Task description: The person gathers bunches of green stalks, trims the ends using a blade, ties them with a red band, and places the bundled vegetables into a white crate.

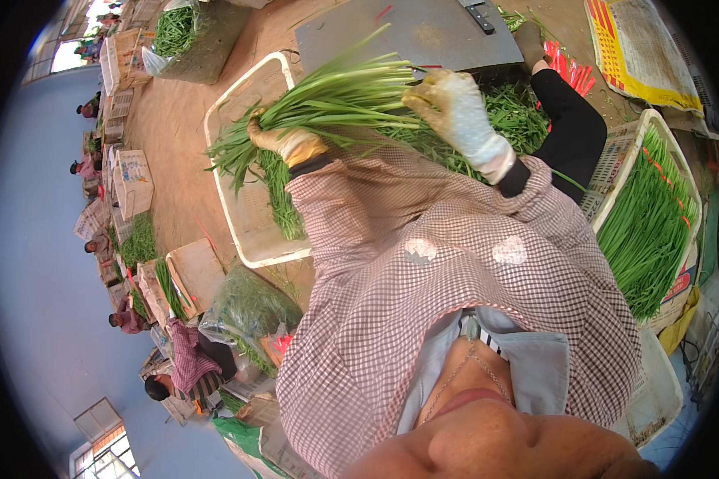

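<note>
My left hand (284, 142), in a stained white and yellow glove, is closed around the leafy part of a loose bunch of long green garlic chives (341, 90). The bunch's pale stem ends point right, towards my right hand (449, 111). That hand wears a stained glove, and its curled fingers are at the stem ends; whether they pinch any stalks cannot be told. Cut greens (515, 117) lie below and behind my right hand. Under my left hand, more chives lie in a white plastic crate (239, 239). My checked smock fills the middle of the view.
A grey board (359, 36) holds a black-handled knife (480, 19). Red ties (566, 69) lie near my foot. A crate of chives (647, 233) stands right, below a printed sack (647, 60). A bagged heap (251, 299) lies lower left; a co-worker (192, 371) and several others sit further left.
</note>
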`<state>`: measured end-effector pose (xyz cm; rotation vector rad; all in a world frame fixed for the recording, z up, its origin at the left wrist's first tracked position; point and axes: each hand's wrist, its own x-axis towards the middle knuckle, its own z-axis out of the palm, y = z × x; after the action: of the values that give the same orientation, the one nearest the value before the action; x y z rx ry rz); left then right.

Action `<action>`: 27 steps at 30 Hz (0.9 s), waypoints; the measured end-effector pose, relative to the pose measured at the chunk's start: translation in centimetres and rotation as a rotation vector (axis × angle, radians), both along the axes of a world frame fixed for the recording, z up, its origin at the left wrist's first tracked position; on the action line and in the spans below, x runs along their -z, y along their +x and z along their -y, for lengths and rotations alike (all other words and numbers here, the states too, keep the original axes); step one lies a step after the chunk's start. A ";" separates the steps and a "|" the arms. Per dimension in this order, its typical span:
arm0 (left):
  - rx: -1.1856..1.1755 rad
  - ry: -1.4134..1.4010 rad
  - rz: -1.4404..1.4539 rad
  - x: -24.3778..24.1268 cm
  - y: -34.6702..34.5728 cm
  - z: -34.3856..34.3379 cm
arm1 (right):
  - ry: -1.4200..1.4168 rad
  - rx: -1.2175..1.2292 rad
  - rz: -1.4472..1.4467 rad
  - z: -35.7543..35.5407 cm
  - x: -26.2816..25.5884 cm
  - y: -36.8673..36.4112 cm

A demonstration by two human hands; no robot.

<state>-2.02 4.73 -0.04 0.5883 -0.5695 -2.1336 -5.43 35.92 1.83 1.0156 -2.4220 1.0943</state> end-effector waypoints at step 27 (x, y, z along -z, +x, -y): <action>0.060 -0.058 0.015 -0.6 0.6 -0.9 | -0.256 -0.329 0.821 -2.0 8.8 -3.5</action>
<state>-1.46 5.67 0.52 0.5619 -0.6625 -2.1630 -8.89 37.94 -6.95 1.0310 -2.6039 2.2323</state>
